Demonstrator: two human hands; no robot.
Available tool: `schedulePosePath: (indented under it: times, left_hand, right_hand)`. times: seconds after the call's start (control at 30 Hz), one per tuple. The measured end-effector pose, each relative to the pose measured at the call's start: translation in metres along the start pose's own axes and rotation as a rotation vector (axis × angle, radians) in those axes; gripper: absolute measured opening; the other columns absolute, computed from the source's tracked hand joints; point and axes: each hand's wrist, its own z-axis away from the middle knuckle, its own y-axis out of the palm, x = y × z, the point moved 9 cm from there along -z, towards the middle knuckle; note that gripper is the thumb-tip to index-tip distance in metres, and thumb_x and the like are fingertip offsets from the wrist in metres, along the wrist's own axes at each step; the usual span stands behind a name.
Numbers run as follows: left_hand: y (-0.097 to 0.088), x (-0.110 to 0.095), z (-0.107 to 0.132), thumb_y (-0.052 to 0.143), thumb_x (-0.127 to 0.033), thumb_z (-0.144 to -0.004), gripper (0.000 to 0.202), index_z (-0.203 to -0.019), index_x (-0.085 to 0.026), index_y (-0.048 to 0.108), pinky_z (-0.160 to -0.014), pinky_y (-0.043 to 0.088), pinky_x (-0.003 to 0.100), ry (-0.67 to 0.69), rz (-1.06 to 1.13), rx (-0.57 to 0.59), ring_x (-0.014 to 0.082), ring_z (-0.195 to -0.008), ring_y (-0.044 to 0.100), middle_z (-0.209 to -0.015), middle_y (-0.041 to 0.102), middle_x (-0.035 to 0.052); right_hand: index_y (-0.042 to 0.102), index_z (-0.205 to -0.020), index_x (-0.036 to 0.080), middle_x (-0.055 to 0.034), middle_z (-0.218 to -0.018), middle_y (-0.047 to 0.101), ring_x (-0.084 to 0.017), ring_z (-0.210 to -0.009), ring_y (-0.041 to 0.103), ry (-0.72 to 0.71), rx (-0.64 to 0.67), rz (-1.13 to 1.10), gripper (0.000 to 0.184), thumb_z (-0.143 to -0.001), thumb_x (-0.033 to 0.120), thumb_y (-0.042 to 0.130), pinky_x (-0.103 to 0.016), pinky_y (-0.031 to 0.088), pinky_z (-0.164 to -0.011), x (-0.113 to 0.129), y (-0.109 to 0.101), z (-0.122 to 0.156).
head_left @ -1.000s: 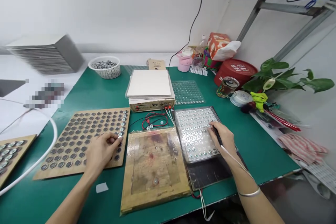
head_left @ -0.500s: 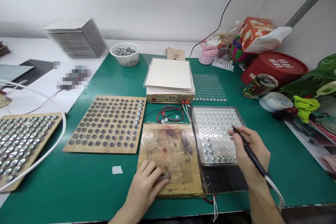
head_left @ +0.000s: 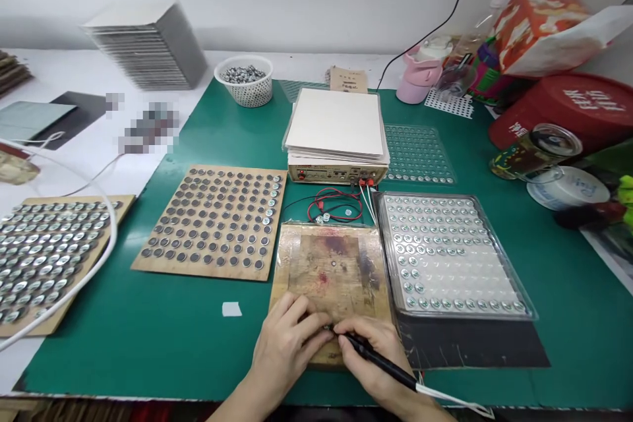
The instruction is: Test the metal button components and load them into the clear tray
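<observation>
My left hand [head_left: 289,336] rests on the near part of the worn wooden board [head_left: 316,257], its thumb and fingers pinched at a small round metal part, now mostly hidden between the fingertips. Closed around a black pen-shaped tool [head_left: 383,361] with a white cable, my right hand [head_left: 373,343] has come up against the left fingertips. The tool's tip is hidden there. Right of the board, a clear tray [head_left: 459,277] carries rows of shiny round parts, with bare spots in its lower middle. A brown board [head_left: 198,269] on the left bears rows of dark-topped discs.
Behind the wooden board stands an instrument [head_left: 324,173] with white sheets on top and red and black leads [head_left: 336,194]. A white basket [head_left: 254,89] of metal parts is at the back. Another filled board [head_left: 64,306] lies far left. A glass mug [head_left: 537,151] stands right.
My right hand has moved from over the clear tray, left and down to the wooden board, bringing the black tool to my left fingertips. The view has shifted slightly.
</observation>
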Motion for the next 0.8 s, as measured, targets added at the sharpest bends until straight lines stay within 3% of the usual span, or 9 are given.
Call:
schedulePosePath:
  times: [0.3, 0.43, 0.63, 0.73, 0.8]
  left_hand:
    - [0.004, 0.005, 0.001, 0.06, -0.026, -0.088, 0.008, -0.092, -0.024, 0.066, -0.062, 0.042, 0.029, -0.042, 0.028, 0.036, 0.0181, -0.075, 0.049, -0.078, 0.057, 0.0025]
    - [0.004, 0.006, 0.0, 0.059, -0.027, -0.088, 0.008, -0.089, -0.023, 0.066, -0.061, 0.042, 0.028, -0.036, 0.028, 0.036, 0.0177, -0.075, 0.049, -0.078, 0.057, 0.0027]
    - [0.003, -0.001, 0.0, 0.057, -0.027, -0.09, 0.011, -0.088, -0.021, 0.067, -0.059, 0.041, 0.027, -0.015, 0.021, 0.014, 0.0176, -0.072, 0.048, -0.075, 0.056, 0.0031]
    - [-0.013, 0.0, -0.004, 0.056, -0.027, -0.091, 0.015, -0.083, -0.02, 0.066, -0.06, 0.042, 0.026, 0.019, 0.038, -0.019, 0.0162, -0.072, 0.05, -0.073, 0.058, 0.0023]
    - [-0.035, 0.014, -0.014, 0.053, -0.027, -0.092, 0.018, -0.082, -0.019, 0.066, -0.062, 0.043, 0.026, 0.012, -0.007, -0.068, 0.0158, -0.073, 0.051, -0.073, 0.061, 0.002]
  right_hand:
    - [0.062, -0.069, 0.018, 0.0021, -0.058, 0.06, -0.012, -0.052, 0.058, 0.052, 0.047, 0.049, 0.017, -0.079, 0.018, 0.048, -0.02, 0.038, -0.051, -0.003, 0.008, -0.003]
    - [0.063, -0.072, 0.018, 0.001, -0.062, 0.063, -0.012, -0.057, 0.061, 0.007, 0.033, 0.013, 0.017, -0.079, 0.018, 0.047, -0.019, 0.04, -0.055, -0.002, 0.006, -0.003]
    - [0.057, -0.066, 0.018, 0.0029, -0.056, 0.055, -0.012, -0.052, 0.056, 0.051, 0.067, 0.046, 0.015, -0.077, 0.017, 0.048, -0.02, 0.035, -0.05, 0.001, 0.007, -0.006]
    - [0.056, -0.065, 0.019, 0.0038, -0.054, 0.053, -0.011, -0.05, 0.055, 0.029, 0.056, 0.064, 0.015, -0.077, 0.014, 0.049, -0.019, 0.035, -0.049, 0.004, 0.004, -0.006]
    - [0.058, -0.067, 0.019, 0.0035, -0.056, 0.056, -0.011, -0.051, 0.057, -0.062, 0.02, 0.044, 0.016, -0.079, 0.012, 0.049, -0.019, 0.039, -0.05, 0.009, 0.0, -0.005]
